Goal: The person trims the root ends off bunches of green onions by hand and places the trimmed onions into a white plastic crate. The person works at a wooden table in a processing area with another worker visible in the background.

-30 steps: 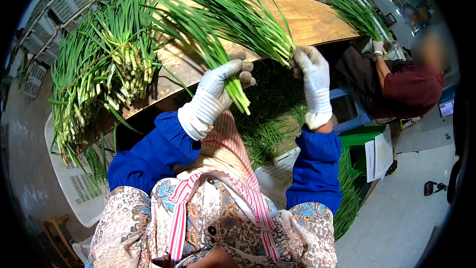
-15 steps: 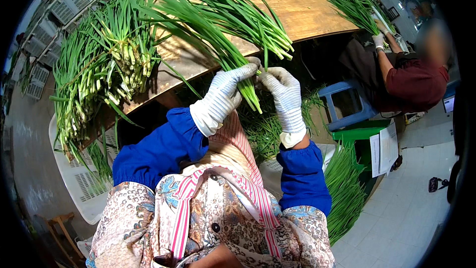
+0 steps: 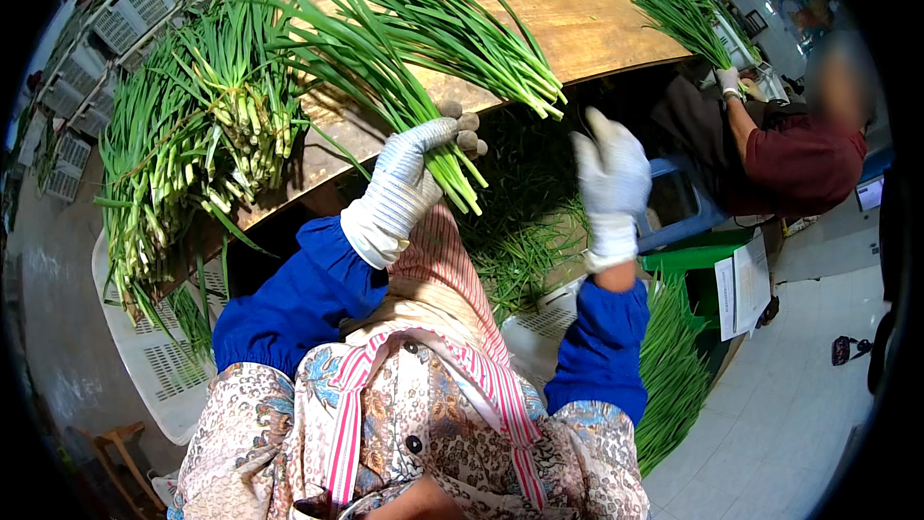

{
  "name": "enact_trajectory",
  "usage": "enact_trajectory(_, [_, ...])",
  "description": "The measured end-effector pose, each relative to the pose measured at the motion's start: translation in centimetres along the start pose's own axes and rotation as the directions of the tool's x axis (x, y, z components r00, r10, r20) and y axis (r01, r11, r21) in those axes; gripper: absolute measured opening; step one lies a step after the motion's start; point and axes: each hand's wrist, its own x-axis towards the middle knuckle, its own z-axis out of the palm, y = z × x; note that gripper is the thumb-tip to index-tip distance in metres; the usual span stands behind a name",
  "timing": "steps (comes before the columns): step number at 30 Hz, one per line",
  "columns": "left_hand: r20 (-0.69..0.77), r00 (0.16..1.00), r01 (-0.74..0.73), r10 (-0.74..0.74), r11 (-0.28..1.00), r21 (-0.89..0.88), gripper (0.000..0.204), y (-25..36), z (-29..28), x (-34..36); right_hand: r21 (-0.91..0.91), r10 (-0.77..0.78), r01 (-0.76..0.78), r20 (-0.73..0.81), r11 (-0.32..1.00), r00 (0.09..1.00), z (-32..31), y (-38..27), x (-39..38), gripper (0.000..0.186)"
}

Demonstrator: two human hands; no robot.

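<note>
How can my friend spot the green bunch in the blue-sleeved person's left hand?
Find the wooden table. By its near edge, the gloved left hand grips the green bunch. Unlike the neighbouring bunch lying to its right, it's held, stems poking out below the hand.

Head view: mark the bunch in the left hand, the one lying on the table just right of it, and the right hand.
Held bunch [image 3: 388,85]: head view, on its leaves.
Lying bunch [image 3: 472,37]: head view, middle of its length.
Right hand [image 3: 614,178]: head view, on its back.

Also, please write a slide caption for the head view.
Gloved left hand grips green stalks at a wooden table; gloved right hand, blurred, stands apart.
</note>
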Motion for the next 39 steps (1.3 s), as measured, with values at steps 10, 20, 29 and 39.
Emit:
enact_trajectory(10, [-0.088, 0.995, -0.034, 0.036, 0.999, 0.034, 0.024, -0.2, 0.0, 0.4, 0.417, 0.261, -0.299, 0.147, 0.858, 0.954, 3.5, -3.7, 3.8, 0.024])
enact_trajectory(20, [-0.037, 0.992, 0.117, -0.123, 0.982, -0.151, 0.012, -4.0, 0.2, 2.9, 0.402, -0.028, 0.052, -0.066, 0.914, 0.997, 1.9, -7.7, -1.3, 0.034])
enact_trajectory(29, [-0.107, 0.994, 0.014, -0.018, 0.999, -0.038, 0.022, -2.5, 0.7, 2.6, 0.580, 0.261, -0.407, 0.320, 0.706, 0.911, -2.1, -1.2, -7.3, 0.018])
enact_trajectory(39, [0.046, 0.992, 0.103, -0.115, 0.974, 0.201, 0.028, -4.5, 0.8, 0.5, 0.608, 0.233, -0.555, 0.528, 0.568, 0.816, -0.1, -5.6, -1.8, 0.019])
